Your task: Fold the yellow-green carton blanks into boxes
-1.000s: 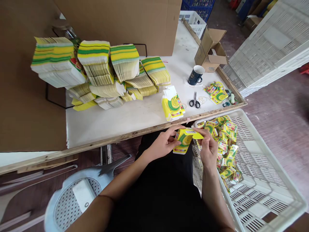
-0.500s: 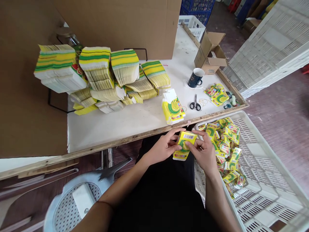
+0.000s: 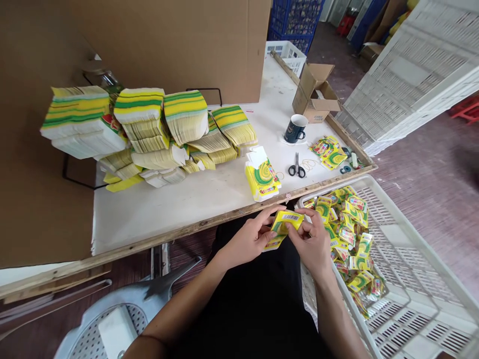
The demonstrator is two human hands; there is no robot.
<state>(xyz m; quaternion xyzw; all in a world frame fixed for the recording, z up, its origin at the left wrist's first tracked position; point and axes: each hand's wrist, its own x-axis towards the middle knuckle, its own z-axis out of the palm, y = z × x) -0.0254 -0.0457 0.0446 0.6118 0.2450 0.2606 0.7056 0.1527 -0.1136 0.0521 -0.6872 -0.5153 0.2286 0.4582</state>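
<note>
Between my two hands, over my lap just off the table's front edge, is a yellow-green carton (image 3: 283, 227) with a barcode at its top. My left hand (image 3: 251, 237) grips its left side, thumb on the front. My right hand (image 3: 310, 239) holds the right side, thumb pressed on the printed face and fingers at the upper edge. On the table just beyond lie flat yellow cartons (image 3: 263, 180) with white flaps. Bundled stacks of cartons (image 3: 142, 119) stand on the left of the table.
Black scissors (image 3: 297, 167), a dark mug (image 3: 295, 128), an open cardboard box (image 3: 315, 94) and loose packs (image 3: 328, 152) are on the table (image 3: 149, 209). To my right, a white crate (image 3: 415, 239) holds many filled packs (image 3: 352, 224). A grey stool (image 3: 101, 319) stands lower left.
The carton has tilted and its front looks bent under my right thumb. Both hands still hold it. The whole view has shifted slightly, with the table items now lower and further left.
</note>
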